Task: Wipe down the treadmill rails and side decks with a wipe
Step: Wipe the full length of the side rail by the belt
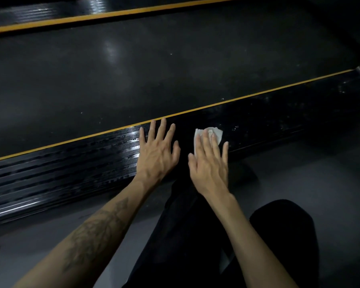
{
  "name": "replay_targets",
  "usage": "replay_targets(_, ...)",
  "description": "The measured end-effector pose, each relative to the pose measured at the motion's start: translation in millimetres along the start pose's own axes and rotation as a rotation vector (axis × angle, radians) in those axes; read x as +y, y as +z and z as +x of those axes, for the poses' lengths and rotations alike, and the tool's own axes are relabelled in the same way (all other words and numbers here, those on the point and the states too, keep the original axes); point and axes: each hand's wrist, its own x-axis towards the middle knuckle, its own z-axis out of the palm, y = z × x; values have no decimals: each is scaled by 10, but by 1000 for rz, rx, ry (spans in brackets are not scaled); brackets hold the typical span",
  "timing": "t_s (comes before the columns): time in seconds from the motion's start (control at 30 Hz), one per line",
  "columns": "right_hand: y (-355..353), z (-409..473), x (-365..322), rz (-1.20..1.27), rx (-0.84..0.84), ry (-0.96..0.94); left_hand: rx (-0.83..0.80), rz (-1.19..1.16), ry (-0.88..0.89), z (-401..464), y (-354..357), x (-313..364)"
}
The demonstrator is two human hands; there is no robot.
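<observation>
The near side deck [71, 167] of the treadmill is black, ribbed and edged by a yellow stripe; it runs from lower left to upper right. Left of my hands it shines wet, while to the right it looks dull with pale specks. My right hand [211, 161] presses a white wipe [215, 133] flat on the deck with straight fingers. My left hand [157, 150] rests flat on the deck just left of it, fingers spread. The far side deck [50, 12] with its yellow stripe lies across the top.
The dark running belt [154, 69] lies between the two decks. A grey floor [299, 173] runs along the near side of the treadmill. My legs in black trousers [195, 235] fill the lower middle.
</observation>
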Motion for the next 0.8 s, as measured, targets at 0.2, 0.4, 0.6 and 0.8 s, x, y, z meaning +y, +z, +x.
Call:
replay_targets(0.2,-23,244,120,-52,-29,-65,12,-32,32,-12,-10,7)
replay_targets(0.4,9,-41,17,28,11,-12,7,-30,32,-7,-9,25)
replay_targets(0.6,-4,187,179,-34,-21,-97,8,-30,35,-14,-11,32)
replay_targets(0.8,64,-145,7,34,55,10,-14,-22,36,-1,-12,31)
